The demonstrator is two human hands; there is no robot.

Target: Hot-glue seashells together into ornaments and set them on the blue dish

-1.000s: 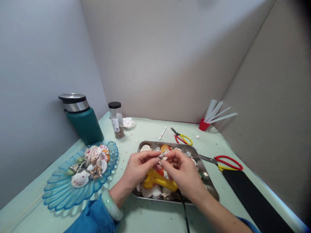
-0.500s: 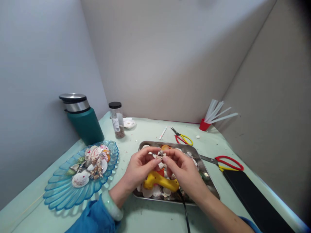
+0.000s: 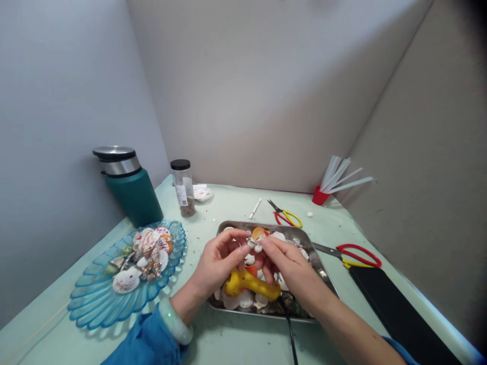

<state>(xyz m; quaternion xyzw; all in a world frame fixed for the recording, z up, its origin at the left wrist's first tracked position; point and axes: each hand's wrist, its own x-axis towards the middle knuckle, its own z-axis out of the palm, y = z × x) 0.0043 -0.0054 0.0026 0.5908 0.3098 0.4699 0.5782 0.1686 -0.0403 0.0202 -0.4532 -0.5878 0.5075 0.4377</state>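
Note:
Over the metal tray (image 3: 331,284), my left hand (image 3: 216,261) pinches a cluster of small shells (image 3: 254,245) between thumb and fingers. My right hand (image 3: 292,266) meets it from the other side, thumb and forefinger closed on the cluster's right side. Fingertips partly cover these shells. Below both hands a yellow glue gun (image 3: 253,285) lies across the tray on loose shells, its black cord (image 3: 291,334) running toward me. An orange shell (image 3: 258,232) shows just beyond my fingertips.
A blue scalloped plate (image 3: 91,304) heaped with shells stands left, before a green bottle (image 3: 133,197). Behind are a clear jar (image 3: 183,190), a white stick (image 3: 255,209) and scissors (image 3: 287,215). Right: larger scissors (image 3: 357,253), a black slab (image 3: 395,314), and a red cup (image 3: 320,196) holding translucent sticks.
My right hand has turned and shifted slightly, its lower fingers now curled beneath. The small shells have been rotated, so rounded white sides now show. My left hand has barely moved.

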